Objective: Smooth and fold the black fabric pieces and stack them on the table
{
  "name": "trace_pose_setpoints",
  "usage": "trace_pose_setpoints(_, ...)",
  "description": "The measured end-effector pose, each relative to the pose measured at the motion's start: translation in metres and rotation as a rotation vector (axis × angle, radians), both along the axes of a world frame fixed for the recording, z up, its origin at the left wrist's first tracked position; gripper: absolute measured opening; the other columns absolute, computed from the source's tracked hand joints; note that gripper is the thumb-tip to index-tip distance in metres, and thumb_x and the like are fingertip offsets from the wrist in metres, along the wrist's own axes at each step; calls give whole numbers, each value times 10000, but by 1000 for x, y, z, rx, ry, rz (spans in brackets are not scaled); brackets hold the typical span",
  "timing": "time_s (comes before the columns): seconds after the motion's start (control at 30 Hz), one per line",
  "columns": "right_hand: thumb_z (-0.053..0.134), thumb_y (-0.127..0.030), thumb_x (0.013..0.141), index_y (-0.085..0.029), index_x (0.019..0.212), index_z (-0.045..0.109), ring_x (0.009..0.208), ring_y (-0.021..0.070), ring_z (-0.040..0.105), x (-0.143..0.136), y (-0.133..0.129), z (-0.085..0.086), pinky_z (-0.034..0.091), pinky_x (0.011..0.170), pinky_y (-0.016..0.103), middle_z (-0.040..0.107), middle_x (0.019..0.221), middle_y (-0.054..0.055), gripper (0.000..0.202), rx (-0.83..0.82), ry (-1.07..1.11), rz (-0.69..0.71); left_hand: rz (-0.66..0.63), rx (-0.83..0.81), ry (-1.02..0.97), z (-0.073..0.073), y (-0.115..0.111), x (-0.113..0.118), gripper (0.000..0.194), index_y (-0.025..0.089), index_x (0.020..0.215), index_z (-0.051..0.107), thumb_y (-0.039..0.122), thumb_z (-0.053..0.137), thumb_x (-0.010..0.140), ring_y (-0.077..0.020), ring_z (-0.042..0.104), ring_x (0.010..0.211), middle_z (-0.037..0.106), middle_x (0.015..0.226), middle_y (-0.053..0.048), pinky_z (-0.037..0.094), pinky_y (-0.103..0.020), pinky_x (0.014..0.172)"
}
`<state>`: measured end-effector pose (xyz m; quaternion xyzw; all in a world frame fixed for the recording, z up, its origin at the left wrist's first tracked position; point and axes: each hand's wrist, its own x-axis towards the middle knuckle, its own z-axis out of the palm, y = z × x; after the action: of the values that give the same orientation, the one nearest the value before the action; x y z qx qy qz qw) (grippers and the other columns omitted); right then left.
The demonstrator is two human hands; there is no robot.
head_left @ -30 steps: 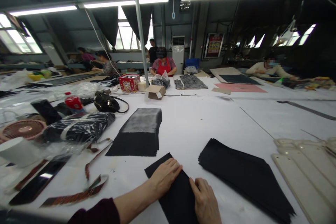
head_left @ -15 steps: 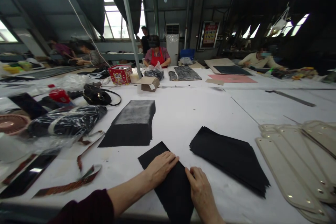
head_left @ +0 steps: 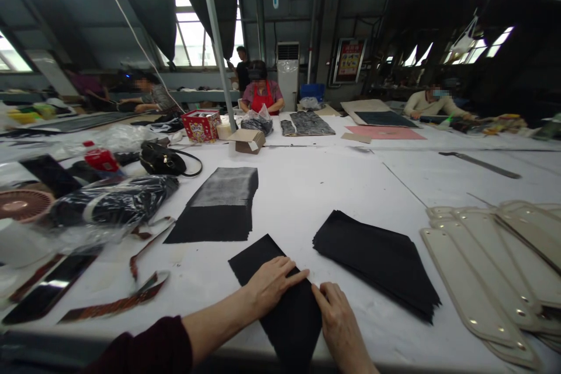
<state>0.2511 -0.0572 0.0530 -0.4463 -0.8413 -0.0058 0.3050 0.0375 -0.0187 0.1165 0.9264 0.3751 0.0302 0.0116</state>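
Observation:
A black fabric piece (head_left: 291,324) lies slantwise at the table's near edge, its right side apparently folded over. My left hand (head_left: 274,286) rests palm down on it, fingers stretched toward the right edge. At that same edge, my right hand (head_left: 342,318) is closed with thumb and index finger on the fabric. A fanned stack of black fabric pieces (head_left: 374,260) sits to the right of my hands. Farther left is another stack (head_left: 214,225), black in front and greyish across its far part.
Beige panels with metal studs (head_left: 482,280) overlap at the right. A tape measure (head_left: 118,304), a phone (head_left: 52,289) and a plastic-wrapped bundle (head_left: 118,201) lie left. A long blade-like tool (head_left: 482,165) lies far right. Several people work beyond the table.
My left fingers have slid along the fabric's right edge toward my right hand, the index finger now reaching farther out. My right hand has moved slightly nearer to me. The view has shifted a little.

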Motion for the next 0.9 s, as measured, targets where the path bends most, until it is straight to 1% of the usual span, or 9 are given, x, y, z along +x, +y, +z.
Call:
trace_pose_setpoints(0.07, 373, -33, 896, -165, 1182, 535, 846, 202, 520, 2, -1, 0, 466, 726, 350, 535, 924, 75, 355, 2, -3, 6, -1, 16, 22, 2, -3, 3, 526, 329, 1401, 346, 177, 488, 918, -222, 500, 1066, 540, 1133, -59, 417, -355, 941)
trace_pose_setpoints(0.2, 364, -21, 884, -164, 1171, 544, 819, 195, 517, 6, -1, -2, 469, 709, 349, 538, 912, 74, 367, 16, -19, 32, -30, 72, 49, 4, -5, 9, 461, 263, 1367, 399, 188, 488, 921, -228, 490, 1063, 544, 1114, -78, 386, -374, 970)
trace_pose_setpoints(0.3, 353, -12, 874, -169, 1163, 545, 829, 198, 517, 10, -2, -5, 468, 704, 350, 542, 924, 78, 381, 34, -23, 38, -73, 75, 38, 6, -6, 14, 422, 207, 1345, 411, 154, 455, 929, -213, 487, 1092, 547, 1170, -80, 384, -341, 974)
trace_pose_setpoints(0.4, 358, -11, 867, -167, 1156, 543, 838, 203, 514, 12, -4, -5, 465, 703, 349, 542, 928, 80, 377, 37, -32, 30, -61, 37, 57, 9, -8, 19, 405, 178, 1335, 410, 132, 431, 933, -198, 514, 1045, 566, 1143, -73, 416, -307, 928)
trace_pose_setpoints(0.6, 401, -15, 831, -145, 1171, 541, 823, 208, 521, 12, -12, -1, 454, 701, 340, 557, 926, 83, 390, 61, -94, -15, -61, 39, 91, 12, -17, 24, 474, 320, 1380, 358, 210, 488, 937, -213, 503, 1038, 543, 1117, -55, 420, -340, 894)
trace_pose_setpoints(0.67, 411, -23, 818, -147, 1176, 544, 818, 207, 531, 16, -14, -2, 453, 697, 335, 570, 924, 83, 402, 79, -106, -32, -60, 61, 108, 12, -19, 25, 461, 319, 1380, 365, 242, 487, 942, -227, 492, 1049, 532, 1128, -69, 407, -360, 902)
trace_pose_setpoints(0.73, 419, -25, 797, -169, 1198, 540, 833, 207, 550, 24, -17, -6, 456, 698, 326, 592, 957, 84, 443, 89, -119, -38, -68, 81, 104, 12, -20, 25, 447, 299, 1379, 375, 255, 474, 945, -238, 488, 1053, 532, 1130, -82, 393, -375, 915)
trace_pose_setpoints(0.8, 420, -18, 759, -225, 1274, 503, 862, 211, 581, 33, -19, -13, 466, 692, 318, 617, 1011, 78, 561, 124, -122, -18, -95, 100, 73, 12, -18, 22, 437, 285, 1373, 387, 263, 470, 944, -241, 492, 1054, 540, 1127, -85, 369, -391, 944)
trace_pose_setpoints(0.9, 434, -52, 692, -380, 1442, 288, 881, 249, 631, 38, -19, -27, 487, 634, 355, 653, 1044, 63, 831, 184, -70, -68, -114, 108, 16, 10, -12, 13, 404, 262, 1341, 427, 264, 468, 939, -229, 514, 1044, 571, 1099, -75, 340, -388, 976)
